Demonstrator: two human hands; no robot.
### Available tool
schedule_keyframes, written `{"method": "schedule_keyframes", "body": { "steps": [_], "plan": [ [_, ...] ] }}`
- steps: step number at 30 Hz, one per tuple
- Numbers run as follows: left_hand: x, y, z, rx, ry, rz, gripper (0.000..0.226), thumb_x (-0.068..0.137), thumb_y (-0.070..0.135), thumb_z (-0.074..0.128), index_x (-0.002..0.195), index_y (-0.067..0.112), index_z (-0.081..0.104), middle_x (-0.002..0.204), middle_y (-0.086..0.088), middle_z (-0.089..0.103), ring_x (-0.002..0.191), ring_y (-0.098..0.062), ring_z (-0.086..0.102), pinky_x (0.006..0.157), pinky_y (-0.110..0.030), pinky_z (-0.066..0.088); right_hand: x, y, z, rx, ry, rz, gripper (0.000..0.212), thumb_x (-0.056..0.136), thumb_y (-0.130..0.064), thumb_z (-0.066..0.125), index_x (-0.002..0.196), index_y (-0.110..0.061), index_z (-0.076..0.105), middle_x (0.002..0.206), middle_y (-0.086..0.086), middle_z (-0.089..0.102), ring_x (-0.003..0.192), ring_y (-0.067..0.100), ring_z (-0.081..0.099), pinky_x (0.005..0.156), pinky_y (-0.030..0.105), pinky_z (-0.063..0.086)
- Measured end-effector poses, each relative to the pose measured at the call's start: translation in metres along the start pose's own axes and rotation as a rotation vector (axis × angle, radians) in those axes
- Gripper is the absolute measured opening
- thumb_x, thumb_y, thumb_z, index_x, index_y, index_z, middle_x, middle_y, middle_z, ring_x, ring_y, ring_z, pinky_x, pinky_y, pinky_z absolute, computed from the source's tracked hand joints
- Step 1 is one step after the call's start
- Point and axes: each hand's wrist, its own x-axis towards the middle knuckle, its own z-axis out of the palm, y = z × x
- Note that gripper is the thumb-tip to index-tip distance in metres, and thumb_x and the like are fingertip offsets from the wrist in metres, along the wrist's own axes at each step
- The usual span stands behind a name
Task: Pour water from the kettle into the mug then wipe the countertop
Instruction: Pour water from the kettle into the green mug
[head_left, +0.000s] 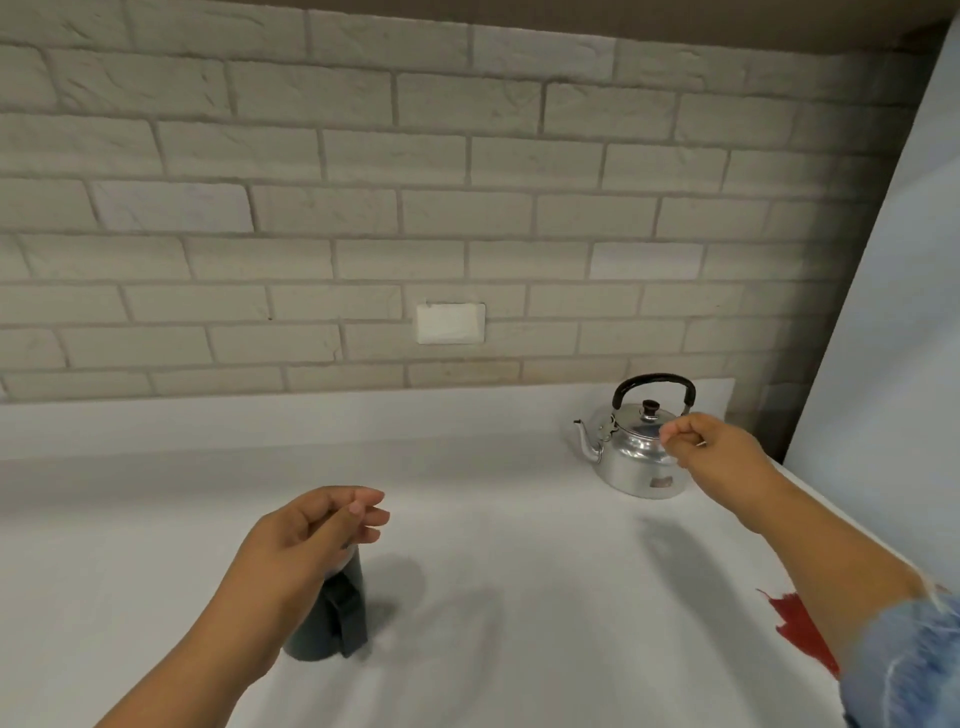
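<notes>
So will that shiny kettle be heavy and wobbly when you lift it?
The kettle looks like thin shiny metal, so probably stiff and light, unless it is full; I can't see inside. Its black handle arches over the lid, so it may swing a little when lifted. Its wide base should keep it from tipping.

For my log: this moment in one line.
pour not started | left hand over mug | right hand by kettle, ungripped | red cloth unused

Pale brick wall (311, 156) w/ white switch plate (451, 323); light panel (883, 312) at rt.
</notes>
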Motion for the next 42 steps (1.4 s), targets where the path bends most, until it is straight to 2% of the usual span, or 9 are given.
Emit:
{"method": "schedule_keyframes", "body": {
  "steps": [8, 13, 17, 20, 27, 30, 33, 37, 42],
  "plan": [
    [0.013, 0.001, 0.039, 0.088, 0.117, -0.033, 0.018, 0.091, 0.022, 0.056, 0.091, 0.025, 0.074, 0.090, 0.001, 0.077, 0.088, -0.015, 0.071, 0.096, -0.042, 0.048, 0.111, 0.041, -0.010, -0.383, 0.039, -0.134, 0.036, 0.091, -0.018, 0.057, 0.126, -0.011, 0.055, 0.130, 0.013, 0.050, 0.108, 0.030, 0.054, 0.095, 0.041, 0.046],
    [0.013, 0.001, 0.044, 0.165, 0.212, -0.079, 0.016, 0.090, 0.024, 0.057, 0.091, 0.028, 0.073, 0.091, 0.008, 0.077, 0.094, -0.014, 0.068, 0.099, -0.042, 0.047, 0.178, 0.068, -0.004, -0.641, -0.077, -0.160, 0.060, 0.093, -0.016, 0.050, 0.147, -0.012, 0.025, 0.157, 0.008, 0.021, 0.140, 0.030, 0.026, 0.114, 0.046, 0.026],
    [0.010, -0.007, 0.040, 0.239, 0.326, -0.127, 0.012, 0.088, 0.027, 0.061, 0.088, 0.029, 0.073, 0.090, 0.008, 0.075, 0.093, -0.019, 0.065, 0.079, -0.034, 0.050, 0.206, 0.073, 0.000, -0.730, -0.168, -0.127, 0.055, 0.093, -0.016, 0.048, 0.145, -0.016, 0.030, 0.146, 0.015, 0.035, 0.129, 0.036, 0.038, 0.105, 0.048, 0.037],
    [0.005, -0.013, 0.036, 0.316, 0.432, -0.135, 0.009, 0.085, 0.025, 0.065, 0.081, 0.031, 0.071, 0.087, 0.004, 0.073, 0.085, -0.014, 0.064, 0.066, -0.025, 0.045, 0.214, 0.071, 0.004, -0.754, -0.082, -0.221, 0.032, 0.093, -0.015, 0.048, 0.125, -0.009, 0.053, 0.111, 0.017, 0.047, 0.104, 0.040, 0.050, 0.087, 0.044, 0.046],
    [-0.006, -0.024, 0.023, 0.600, 0.530, -0.118, 0.014, 0.079, 0.025, 0.071, 0.069, 0.024, 0.062, 0.075, 0.008, 0.066, 0.068, -0.010, 0.059, 0.049, -0.009, 0.042, 0.218, 0.060, 0.004, -0.735, -0.127, -0.249, 0.013, 0.092, -0.016, 0.054, 0.092, -0.004, 0.059, 0.071, 0.008, 0.046, 0.073, 0.031, 0.050, 0.064, 0.035, 0.035],
    [-0.012, -0.031, 0.019, 0.645, 0.517, -0.157, 0.019, 0.074, 0.029, 0.076, 0.065, 0.020, 0.061, 0.083, 0.020, 0.063, 0.064, -0.015, 0.059, 0.054, -0.006, 0.041, 0.212, 0.051, 0.003, -0.726, -0.171, -0.264, 0.011, 0.091, -0.017, 0.057, 0.085, -0.008, 0.060, 0.071, 0.009, 0.053, 0.072, 0.032, 0.053, 0.061, 0.035, 0.036],
    [-0.015, -0.035, 0.019, 0.641, 0.503, -0.208, 0.019, 0.074, 0.031, 0.076, 0.066, 0.020, 0.063, 0.061, -0.001, 0.065, 0.061, -0.013, 0.057, 0.048, -0.013, 0.043, 0.201, 0.032, -0.002, -0.708, -0.216, -0.309, 0.012, 0.089, -0.018, 0.061, 0.079, -0.012, 0.060, 0.073, 0.011, 0.058, 0.072, 0.032, 0.055, 0.056, 0.034, 0.035],
    [-0.015, -0.042, 0.018, 0.556, 0.476, -0.369, 0.035, 0.077, 0.040, 0.070, 0.071, 0.006, 0.069, 0.071, -0.015, 0.071, 0.067, -0.030, 0.064, 0.065, -0.039, 0.052, 0.176, -0.001, -0.010, -0.621, -0.261, -0.344, 0.011, 0.087, -0.024, 0.064, 0.079, -0.019, 0.058, 0.070, 0.004, 0.057, 0.065, 0.021, 0.052, 0.052, 0.029, 0.033],
    [-0.022, -0.047, 0.026, -0.016, 0.374, -0.440, 0.017, 0.085, 0.022, 0.066, 0.080, 0.006, 0.072, 0.084, -0.016, 0.076, 0.091, -0.030, 0.067, 0.083, -0.039, 0.051, 0.132, -0.043, -0.001, -0.401, -0.347, -0.346, 0.011, 0.084, -0.026, 0.068, 0.086, -0.016, 0.063, 0.076, 0.007, 0.066, 0.056, 0.020, 0.051, 0.047, 0.026, 0.038]
  ]
}}
